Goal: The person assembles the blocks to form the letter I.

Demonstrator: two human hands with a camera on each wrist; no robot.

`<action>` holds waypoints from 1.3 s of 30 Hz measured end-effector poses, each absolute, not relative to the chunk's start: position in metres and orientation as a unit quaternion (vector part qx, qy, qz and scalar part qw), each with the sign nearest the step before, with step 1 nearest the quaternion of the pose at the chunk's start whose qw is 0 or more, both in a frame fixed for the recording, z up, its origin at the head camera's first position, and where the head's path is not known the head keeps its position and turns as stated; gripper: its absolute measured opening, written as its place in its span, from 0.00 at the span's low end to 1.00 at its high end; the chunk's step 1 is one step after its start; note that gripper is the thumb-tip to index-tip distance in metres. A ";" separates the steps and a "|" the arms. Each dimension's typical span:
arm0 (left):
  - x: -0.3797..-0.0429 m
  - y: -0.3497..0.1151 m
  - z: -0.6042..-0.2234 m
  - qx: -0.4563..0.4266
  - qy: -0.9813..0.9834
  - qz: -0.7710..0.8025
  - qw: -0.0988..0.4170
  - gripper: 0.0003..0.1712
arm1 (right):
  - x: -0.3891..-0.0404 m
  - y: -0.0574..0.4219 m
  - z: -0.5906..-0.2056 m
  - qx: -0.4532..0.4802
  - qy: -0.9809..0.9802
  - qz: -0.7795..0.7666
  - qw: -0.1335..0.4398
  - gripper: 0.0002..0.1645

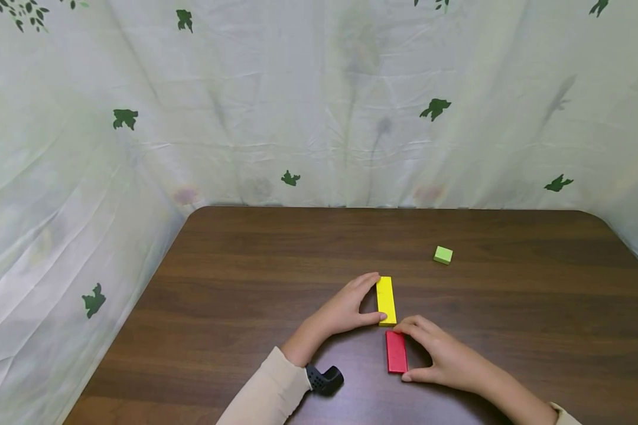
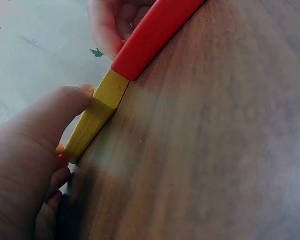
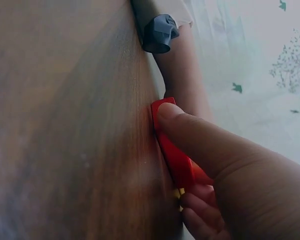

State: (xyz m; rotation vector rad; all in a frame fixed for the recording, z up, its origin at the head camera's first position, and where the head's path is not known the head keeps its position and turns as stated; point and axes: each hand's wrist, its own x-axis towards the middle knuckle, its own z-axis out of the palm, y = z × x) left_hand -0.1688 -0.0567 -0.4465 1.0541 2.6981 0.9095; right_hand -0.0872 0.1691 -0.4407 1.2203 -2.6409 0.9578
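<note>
A flat yellow block lies lengthwise on the brown table. My left hand pinches it by its ends, thumb at the near end and fingers at the far end. Just nearer to me lies a red block, held end to end by my right hand. Only a narrow gap parts the two blocks in the head view. In the left wrist view the red block appears beyond the yellow block. From the right wrist, my thumb presses one end of the red block, its fingers at the other.
A small light green block stands farther back and to the right on the table. Behind the table hangs a pale curtain with green leaf prints. A black device sits on my left wrist, close above the tabletop.
</note>
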 end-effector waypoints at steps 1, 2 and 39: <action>-0.169 -0.057 -0.446 0.347 0.887 0.299 0.053 0.41 | -0.087 0.169 -0.441 0.396 -0.863 0.311 0.037 0.38; -0.169 -0.057 -0.446 0.347 0.887 0.299 0.052 0.41 | -0.087 0.169 -0.441 0.393 -0.865 0.311 0.035 0.38; -0.169 -0.056 -0.445 0.352 0.886 0.298 0.043 0.41 | -0.089 0.169 -0.444 0.394 -0.861 0.319 0.038 0.32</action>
